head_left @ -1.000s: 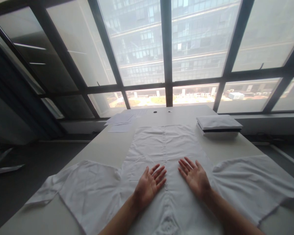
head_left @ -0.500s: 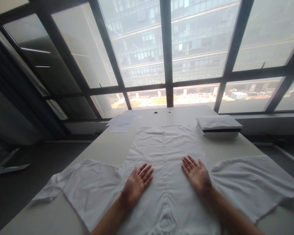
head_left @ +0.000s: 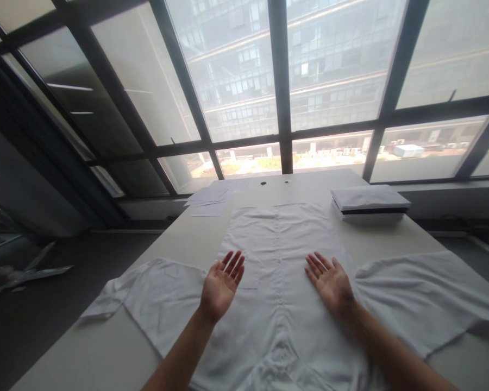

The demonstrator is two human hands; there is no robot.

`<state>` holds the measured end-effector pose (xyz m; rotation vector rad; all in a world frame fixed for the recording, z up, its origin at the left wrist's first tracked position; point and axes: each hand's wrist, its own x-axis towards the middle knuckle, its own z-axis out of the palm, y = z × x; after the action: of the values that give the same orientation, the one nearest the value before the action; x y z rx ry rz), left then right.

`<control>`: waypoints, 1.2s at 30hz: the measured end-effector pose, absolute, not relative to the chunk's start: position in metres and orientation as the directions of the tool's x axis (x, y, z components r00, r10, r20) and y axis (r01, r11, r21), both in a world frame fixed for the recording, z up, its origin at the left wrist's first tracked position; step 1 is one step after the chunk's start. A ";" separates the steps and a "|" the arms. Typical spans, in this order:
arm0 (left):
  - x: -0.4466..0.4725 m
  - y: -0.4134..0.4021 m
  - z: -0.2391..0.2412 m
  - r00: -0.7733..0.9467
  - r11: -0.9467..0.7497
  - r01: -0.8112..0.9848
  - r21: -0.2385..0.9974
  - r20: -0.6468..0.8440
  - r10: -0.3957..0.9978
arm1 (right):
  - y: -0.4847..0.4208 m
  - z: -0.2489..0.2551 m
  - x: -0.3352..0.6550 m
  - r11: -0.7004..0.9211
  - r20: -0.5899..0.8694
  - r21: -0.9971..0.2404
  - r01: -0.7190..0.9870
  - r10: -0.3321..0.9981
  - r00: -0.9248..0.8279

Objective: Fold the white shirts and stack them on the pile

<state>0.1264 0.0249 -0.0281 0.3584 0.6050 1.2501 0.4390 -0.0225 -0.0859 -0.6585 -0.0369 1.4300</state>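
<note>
A white button-up shirt (head_left: 281, 239) lies spread flat on a pale table (head_left: 179, 239), sleeves stretched out to both sides and its button line running down the middle. My left hand (head_left: 220, 285) is open, fingers together and straight, raised a little over the shirt's left front panel, palm turned inward. My right hand (head_left: 329, 281) is open too, with its fingers spread flat on the right front panel. Neither hand holds anything.
A stack of folded white garments (head_left: 370, 202) sits at the table's far right. Loose paper sheets (head_left: 207, 198) lie at the far left corner. Two round cable holes (head_left: 263, 183) mark the far edge. Tall windows (head_left: 281, 81) stand beyond; dark floor (head_left: 44, 293) lies left.
Both hands slid apart from the button line toward the shirt's sides. My left hand has lifted and turned palm-inward; the right stays flat on the cloth.
</note>
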 end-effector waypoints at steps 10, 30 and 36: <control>0.198 0.029 -0.065 0.481 0.576 -0.667 0.472 -0.318 0.817 | -0.024 -0.081 0.439 -0.013 -0.371 -0.432 -0.902 0.914 0.164; 0.192 0.034 -0.068 0.536 0.627 -0.644 0.439 -0.325 0.779 | -0.024 -0.083 0.436 -0.035 -0.380 -0.424 -0.905 0.914 0.142; 0.192 0.033 -0.067 0.536 0.631 -0.642 0.436 -0.333 0.776 | -0.024 -0.084 0.436 -0.036 -0.381 -0.430 -0.902 0.913 0.145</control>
<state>0.1922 0.0335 -0.0669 0.2751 0.5317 0.8567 0.4365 -0.0240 -0.0836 -0.6727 -0.0201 1.4594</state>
